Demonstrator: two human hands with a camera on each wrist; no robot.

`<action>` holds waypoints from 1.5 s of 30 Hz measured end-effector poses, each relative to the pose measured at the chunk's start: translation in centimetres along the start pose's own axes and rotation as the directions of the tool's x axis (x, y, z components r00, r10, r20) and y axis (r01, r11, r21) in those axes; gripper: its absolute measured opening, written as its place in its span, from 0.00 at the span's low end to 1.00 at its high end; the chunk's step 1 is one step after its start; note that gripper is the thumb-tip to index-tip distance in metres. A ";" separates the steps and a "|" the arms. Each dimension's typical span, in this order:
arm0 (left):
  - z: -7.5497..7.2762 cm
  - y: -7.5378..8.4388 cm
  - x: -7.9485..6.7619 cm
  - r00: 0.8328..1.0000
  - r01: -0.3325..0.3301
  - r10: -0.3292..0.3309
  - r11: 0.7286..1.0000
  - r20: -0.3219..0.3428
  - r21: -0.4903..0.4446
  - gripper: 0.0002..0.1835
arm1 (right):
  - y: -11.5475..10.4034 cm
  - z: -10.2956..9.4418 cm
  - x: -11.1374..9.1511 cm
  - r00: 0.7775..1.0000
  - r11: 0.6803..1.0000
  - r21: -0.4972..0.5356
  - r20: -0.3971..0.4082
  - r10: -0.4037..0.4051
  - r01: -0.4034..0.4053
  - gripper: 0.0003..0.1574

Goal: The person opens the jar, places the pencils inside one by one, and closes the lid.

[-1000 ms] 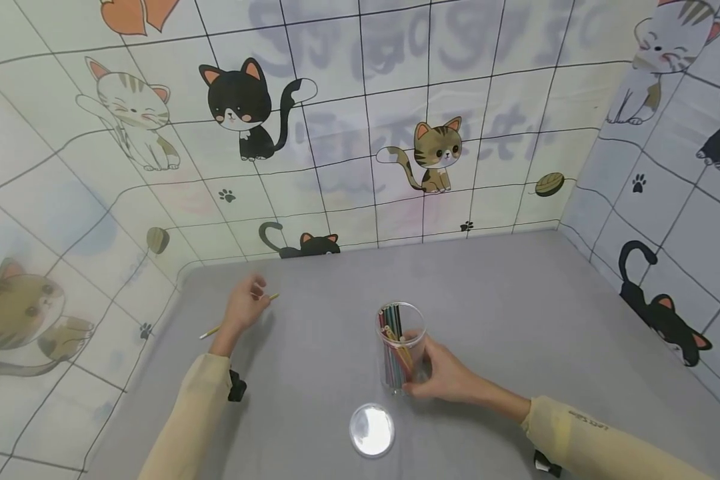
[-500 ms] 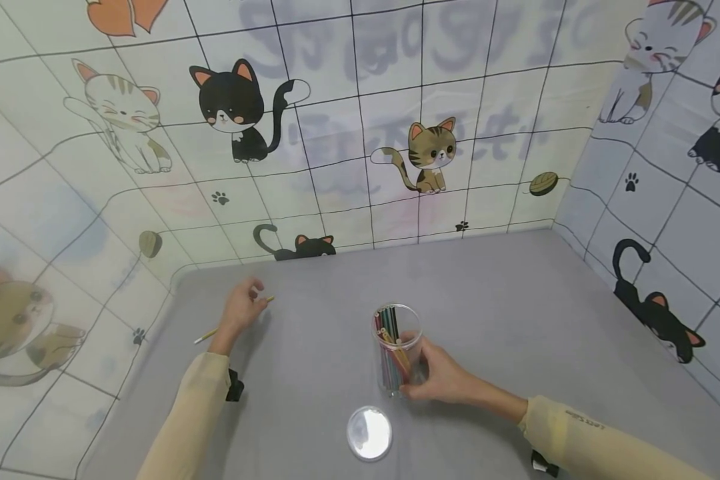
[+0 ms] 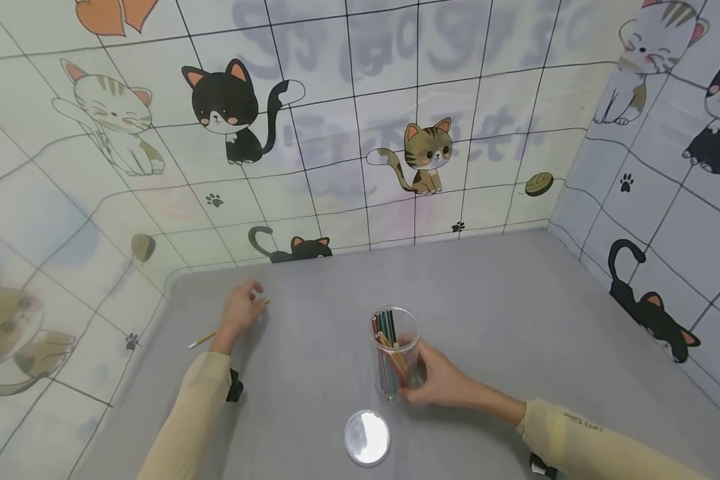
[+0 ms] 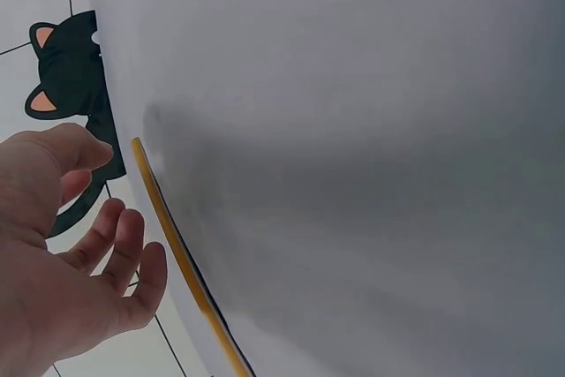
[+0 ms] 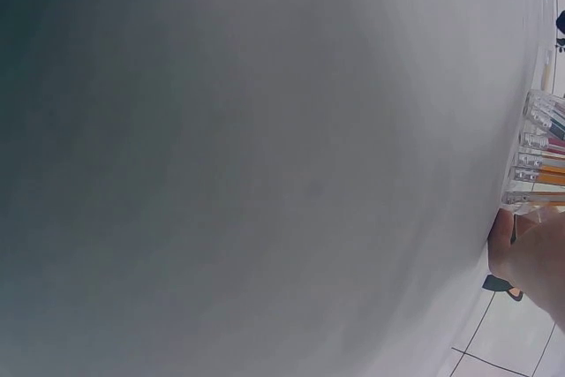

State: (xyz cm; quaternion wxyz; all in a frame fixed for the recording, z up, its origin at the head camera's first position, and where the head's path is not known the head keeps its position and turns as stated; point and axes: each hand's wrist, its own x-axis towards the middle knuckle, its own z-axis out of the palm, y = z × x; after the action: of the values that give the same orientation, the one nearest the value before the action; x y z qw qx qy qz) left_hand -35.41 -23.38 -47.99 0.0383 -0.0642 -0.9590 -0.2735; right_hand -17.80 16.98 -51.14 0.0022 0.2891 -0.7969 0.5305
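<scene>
My left hand is at the left rear of the table, over a yellow pencil that lies on the grey surface. The left wrist view has the pencil running beside loosely bent fingers, with a gap between them and the shaft. My right hand grips a clear plastic cup around its right side, thumb near the base. Several coloured and yellow pencils stand in the cup, which is upright. At the edge of the right wrist view, the pencils show through the cup's wall, next to my fingers.
A round clear lid lies on the table in front of the cup. Cloth walls printed with cats and grid lines border the table at the back, left and right.
The head view has shifted slightly, so the scene slides a little left and down. Both hands, the cup and the lid otherwise keep their places.
</scene>
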 end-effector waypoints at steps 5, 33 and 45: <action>0.0 -0.1 0.2 1.000 -0.017 0.017 1.000 0.002 0.010 0.18 | 0.0 -0.1 0.1 1.000 1.000 -0.014 -0.006 0.015 -0.015 0.48; 0.9 -1.0 0.6 0.995 -0.005 -0.017 0.975 0.097 0.224 0.15 | -0.3 -0.1 0.2 1.000 0.999 -0.048 0.003 0.025 -0.024 0.51; 0.9 -0.9 0.9 0.990 -0.126 0.111 0.972 0.086 0.198 0.13 | -0.1 0.0 0.1 1.000 0.999 -0.053 -0.013 -0.010 0.009 0.48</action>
State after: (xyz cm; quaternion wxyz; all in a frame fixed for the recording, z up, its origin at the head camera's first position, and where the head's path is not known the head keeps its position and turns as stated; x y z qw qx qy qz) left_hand -36.42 -23.54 -49.09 0.0251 -0.1273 -0.9771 -0.1688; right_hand -17.83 16.88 -51.05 0.0176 0.2893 -0.8092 0.5111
